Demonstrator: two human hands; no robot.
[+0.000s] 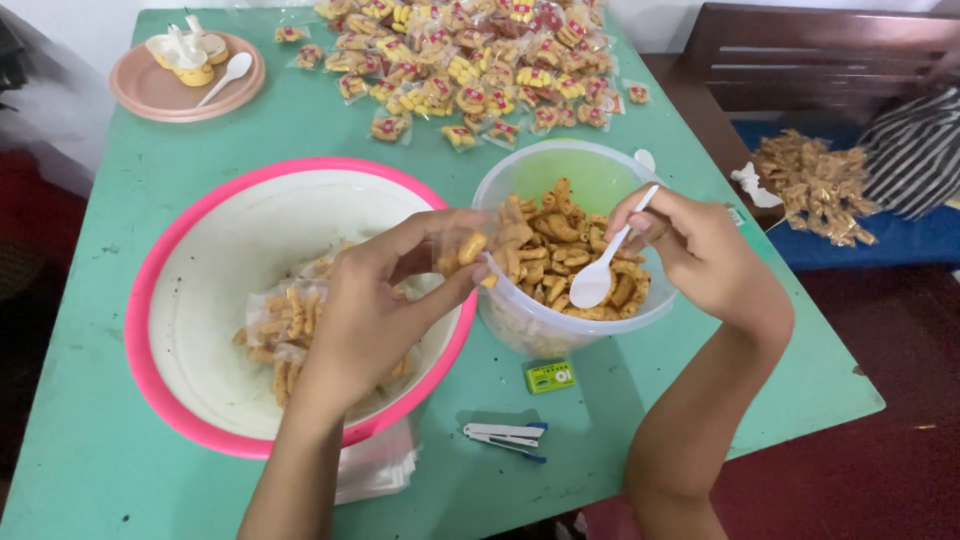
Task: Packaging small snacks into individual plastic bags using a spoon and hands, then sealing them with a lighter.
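Observation:
My left hand pinches a small clear plastic bag with a few fried snack pieces in it, held over the edge between the two bowls. My right hand grips a white plastic spoon, its scoop resting on the golden fried snacks inside a clear plastic bowl. To the left stands a large white basin with a pink rim, holding a few filled little bags.
A heap of sealed snack packets covers the far side of the green table. A pink plate with white spoons sits far left. A stapler, a small green box and empty bags lie near me.

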